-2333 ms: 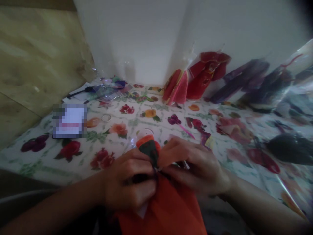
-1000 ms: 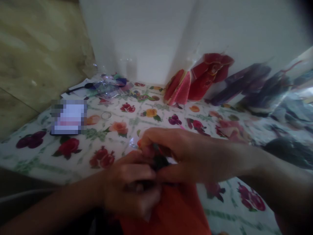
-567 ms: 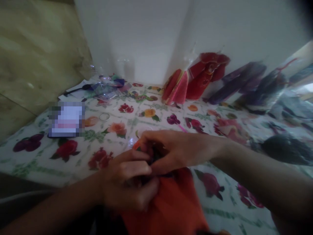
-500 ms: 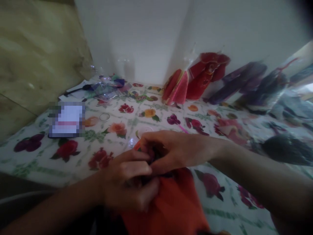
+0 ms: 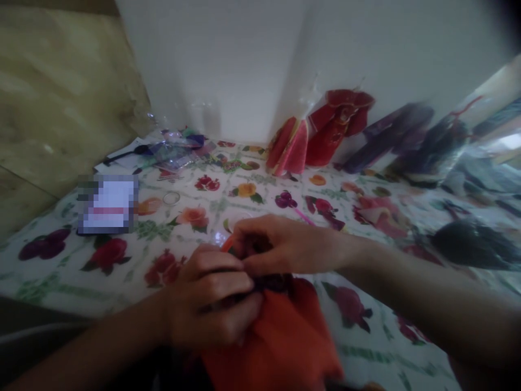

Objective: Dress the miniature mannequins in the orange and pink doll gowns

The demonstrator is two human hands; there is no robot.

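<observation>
Fruit-print surface (image 5: 222, 187) against a pale wall (image 5: 228, 54), orange cloth (image 5: 280, 336) low in front, bottom out of view, left hand (image 5: 214, 298) curled round its top, right hand (image 5: 285, 244) bent just above, fingertips hidden, right grip unclear.

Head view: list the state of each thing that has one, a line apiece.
Left hand: fingers curled, gripping the orange cloth.
Right hand: fingers bent, meeting the left; anything pinched is hidden.
Orange cloth: hanging down below the hands, creased.
Phone: lying flat, screen lit, content unreadable.
Ring: lying flat.
Red garment: standing, sleeves spread.
Tablecloth: spread over the table.
</observation>
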